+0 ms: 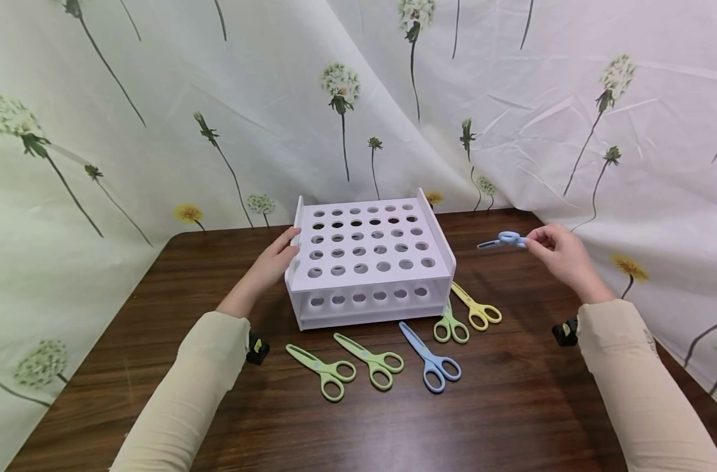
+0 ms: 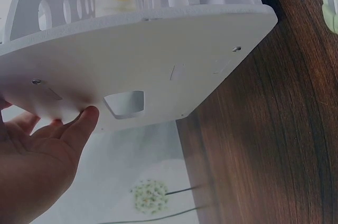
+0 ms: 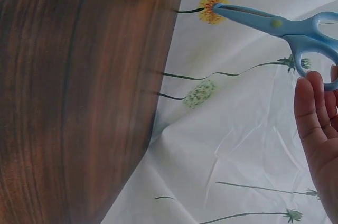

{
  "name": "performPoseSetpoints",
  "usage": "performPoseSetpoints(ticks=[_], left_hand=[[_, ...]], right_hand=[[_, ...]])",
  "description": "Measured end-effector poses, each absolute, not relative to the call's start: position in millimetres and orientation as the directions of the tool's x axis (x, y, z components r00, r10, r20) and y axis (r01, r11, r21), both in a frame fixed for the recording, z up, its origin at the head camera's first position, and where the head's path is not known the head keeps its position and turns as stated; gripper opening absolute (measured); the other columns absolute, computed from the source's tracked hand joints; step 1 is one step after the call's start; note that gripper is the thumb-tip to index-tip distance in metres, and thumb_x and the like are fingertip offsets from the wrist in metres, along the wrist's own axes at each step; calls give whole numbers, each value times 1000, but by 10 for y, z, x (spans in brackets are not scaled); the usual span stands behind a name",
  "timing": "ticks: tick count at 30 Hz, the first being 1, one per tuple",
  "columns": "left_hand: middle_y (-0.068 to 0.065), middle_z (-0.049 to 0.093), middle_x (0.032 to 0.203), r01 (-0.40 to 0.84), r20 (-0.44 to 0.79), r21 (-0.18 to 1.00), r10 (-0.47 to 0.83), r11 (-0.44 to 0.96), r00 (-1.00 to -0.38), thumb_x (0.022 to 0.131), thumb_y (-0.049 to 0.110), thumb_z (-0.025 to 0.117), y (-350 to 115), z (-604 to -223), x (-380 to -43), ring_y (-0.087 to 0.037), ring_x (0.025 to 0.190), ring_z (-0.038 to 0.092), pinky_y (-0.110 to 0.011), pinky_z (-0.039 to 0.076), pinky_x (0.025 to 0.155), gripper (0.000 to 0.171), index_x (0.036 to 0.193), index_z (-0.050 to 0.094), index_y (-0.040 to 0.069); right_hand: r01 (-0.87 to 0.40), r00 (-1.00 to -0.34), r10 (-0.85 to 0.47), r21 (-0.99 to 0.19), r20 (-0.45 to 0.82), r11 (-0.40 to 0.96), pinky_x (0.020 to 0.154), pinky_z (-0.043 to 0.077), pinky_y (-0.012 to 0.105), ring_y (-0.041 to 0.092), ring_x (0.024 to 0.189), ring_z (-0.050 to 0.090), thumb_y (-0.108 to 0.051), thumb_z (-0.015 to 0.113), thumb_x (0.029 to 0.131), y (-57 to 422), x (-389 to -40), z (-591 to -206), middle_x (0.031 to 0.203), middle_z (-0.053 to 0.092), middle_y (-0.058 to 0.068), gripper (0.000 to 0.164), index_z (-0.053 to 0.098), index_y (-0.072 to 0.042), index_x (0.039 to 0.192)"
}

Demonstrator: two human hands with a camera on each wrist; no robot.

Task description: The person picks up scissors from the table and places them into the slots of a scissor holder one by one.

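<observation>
Through the head camera I have a white rack (image 1: 370,278) in the middle of the table; its upper deck carries five rows of six round holes, with another row of six lower along its front. Dark wood and pale cloth show through several of them. The left wrist view gives me its side panel (image 2: 158,49), with a small cut-out and screw heads.

At the rack's 9 o'clock, my left hand (image 1: 270,262) rests relaxed fingers against that panel. At 3 o'clock, my right hand (image 1: 565,252) pinches blue scissors (image 3: 282,26) by the handle, holding them in the air, blades pointing toward 9.

Laid out around the rack I see yellow scissors (image 1: 473,303) near 4 o'clock, a green pair (image 1: 448,316) just past 4 by the corner, a second blue pair (image 1: 430,359) at 5, a middle green pair (image 1: 373,360) at 6 and the leftmost green pair (image 1: 320,367) at 7.

The held pair has a yellow-green spot at its pivot; I can't tell whether it bears lettering.

The table (image 1: 512,406) is dark wood grain. Beyond its 12 o'clock edge hangs creased white cloth (image 1: 264,118) printed with dandelions.
</observation>
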State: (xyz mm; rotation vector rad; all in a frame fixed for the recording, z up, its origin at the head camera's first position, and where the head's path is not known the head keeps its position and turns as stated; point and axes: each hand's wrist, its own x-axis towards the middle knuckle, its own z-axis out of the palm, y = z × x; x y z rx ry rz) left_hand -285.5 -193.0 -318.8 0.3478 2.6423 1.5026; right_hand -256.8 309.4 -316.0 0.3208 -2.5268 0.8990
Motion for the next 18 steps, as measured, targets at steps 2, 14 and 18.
performPoseSetpoints(ticks=[2, 14, 18], left_hand=[[-14, 10, 151, 154, 38, 856, 237, 494, -971, 100, 21, 32, -1926, -3182, -2848, -34, 135, 12, -55, 13, 103, 50, 147, 19, 11], [-15, 11, 151, 147, 31, 854, 233, 499, -972, 100, 22, 32, -1921, -3179, -2847, -35, 134, 12, -55, 13, 103, 51, 147, 19, 11], [-14, 10, 151, 149, 32, 852, 233, 503, -972, 100, 23, 32, -1921, -3179, -2847, -34, 135, 11, -55, 13, 103, 51, 147, 19, 11]], right_hand=[[-346, -881, -64, -546, 469, 763, 59, 33, 22, 13, 69, 41, -12, 57, 91, 3086, -2566, -3129, 82, 48, 11, 17, 60, 5, 88], [-360, -872, -33, -593, 488, 721, 57, 34, 18, 4, 66, 44, -14, 57, 91, 3041, -2600, -3007, 86, 49, 9, 20, 61, 5, 88], [-369, -870, -33, -604, 493, 706, 56, 34, 17, 4, 65, 44, -13, 56, 92, 3029, -2608, -2963, 86, 49, 9, 20, 60, 5, 88]])
